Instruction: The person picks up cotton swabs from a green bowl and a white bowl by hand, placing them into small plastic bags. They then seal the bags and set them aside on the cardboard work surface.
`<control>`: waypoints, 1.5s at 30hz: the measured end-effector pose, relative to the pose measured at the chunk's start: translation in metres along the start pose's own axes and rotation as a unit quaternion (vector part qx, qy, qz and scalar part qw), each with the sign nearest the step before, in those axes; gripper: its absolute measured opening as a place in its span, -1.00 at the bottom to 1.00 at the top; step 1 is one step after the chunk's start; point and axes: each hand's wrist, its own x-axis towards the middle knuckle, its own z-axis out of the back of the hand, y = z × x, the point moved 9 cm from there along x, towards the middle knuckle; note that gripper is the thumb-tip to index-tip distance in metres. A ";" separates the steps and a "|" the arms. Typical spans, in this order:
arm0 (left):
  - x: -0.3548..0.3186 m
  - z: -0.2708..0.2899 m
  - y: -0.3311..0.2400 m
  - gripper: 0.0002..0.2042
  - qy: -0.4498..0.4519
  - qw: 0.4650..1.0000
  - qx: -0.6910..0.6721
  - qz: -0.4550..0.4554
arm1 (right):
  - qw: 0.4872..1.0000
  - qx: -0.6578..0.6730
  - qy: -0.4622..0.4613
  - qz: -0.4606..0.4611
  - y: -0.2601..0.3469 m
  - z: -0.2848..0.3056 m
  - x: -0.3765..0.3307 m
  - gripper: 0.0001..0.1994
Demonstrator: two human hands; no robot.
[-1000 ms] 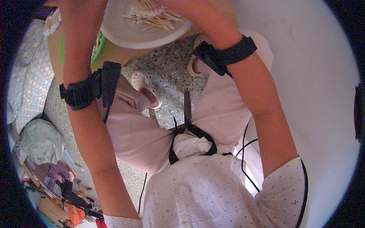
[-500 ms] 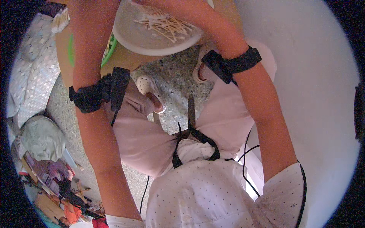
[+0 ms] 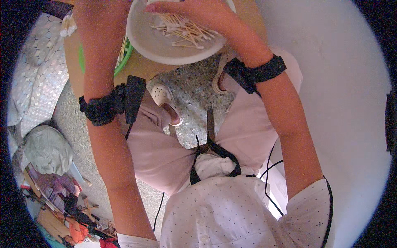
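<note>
The work seems only partly done, as many cotton swabs (image 3: 186, 33) lie loose in the white bowl (image 3: 165, 60), right of the green basket (image 3: 129, 56); whether the left hand (image 3: 101, 10) or right hand (image 3: 198, 10) grasps anything, I cannot tell.

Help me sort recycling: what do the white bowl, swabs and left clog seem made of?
White bowl: probably plastic, smooth, dull, given its even wall; ceramic possible.
Swabs: likely matte wood sticks, being tan, with white, cotton-like tips.
Left clog: perhaps matte moulded foam, given its round holes.
</note>
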 end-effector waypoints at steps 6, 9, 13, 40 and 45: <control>-0.002 -0.004 0.063 -0.89 -0.055 0.968 -0.239 0.060 | 0.998 -0.043 0.034 -0.015 -0.002 -0.006 0.004 -0.67; -0.002 -0.004 0.024 -0.89 -0.023 0.991 -0.126 0.043 | 0.997 -0.065 0.019 -0.032 -0.005 0.002 0.001 -0.69; -0.003 0.004 -0.008 -0.89 -0.006 1.000 0.007 0.000 | 0.997 -0.044 0.018 -0.067 -0.005 -0.003 0.002 -0.70; -0.006 0.025 -0.007 -0.92 -0.115 0.992 -0.020 -0.051 | 0.998 -0.046 0.044 -0.025 -0.022 -0.013 0.004 -0.40; -0.009 0.031 0.000 -0.92 -0.123 0.992 -0.011 -0.027 | 0.995 -0.087 0.006 -0.040 -0.039 -0.013 -0.002 -0.51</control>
